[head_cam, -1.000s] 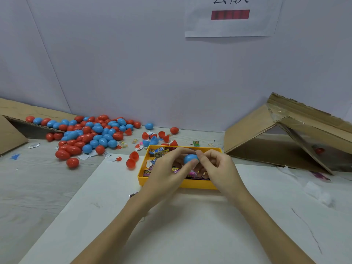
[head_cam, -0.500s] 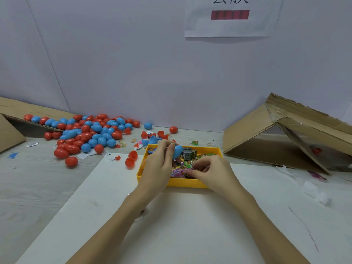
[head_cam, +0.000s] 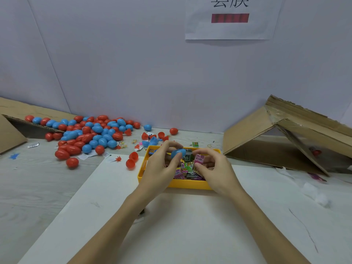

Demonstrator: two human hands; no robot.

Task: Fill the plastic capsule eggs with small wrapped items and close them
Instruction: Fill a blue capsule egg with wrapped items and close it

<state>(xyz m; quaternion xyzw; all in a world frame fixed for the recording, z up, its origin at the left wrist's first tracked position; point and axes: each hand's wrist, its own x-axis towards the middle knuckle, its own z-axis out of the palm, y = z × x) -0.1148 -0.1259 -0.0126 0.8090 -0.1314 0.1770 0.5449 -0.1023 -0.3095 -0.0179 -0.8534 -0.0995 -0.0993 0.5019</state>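
Note:
A yellow tray (head_cam: 187, 184) full of small wrapped items stands mid-table. Over its left part my left hand (head_cam: 162, 166) grips a blue capsule egg (head_cam: 178, 153) between thumb and fingers. Over the tray's right part my right hand (head_cam: 215, 169) pinches a pink wrapped item (head_cam: 199, 158) just right of the egg. I cannot tell whether the egg is open or closed. A big pile of red and blue eggs (head_cam: 89, 132) lies at the back left. Loose egg halves (head_cam: 152, 139) lie behind the tray.
A white sheet (head_cam: 171, 225) covers the table under my arms. Two red eggs (head_cam: 131, 160) sit left of the tray. A collapsed cardboard box (head_cam: 285, 138) stands at the right, another cardboard flap (head_cam: 11, 134) at the far left. White scraps (head_cam: 316, 195) lie at right.
My right hand left the egg, dipped into the tray and came up pinching a pink wrapped item. My left hand kept the blue egg and shifted slightly.

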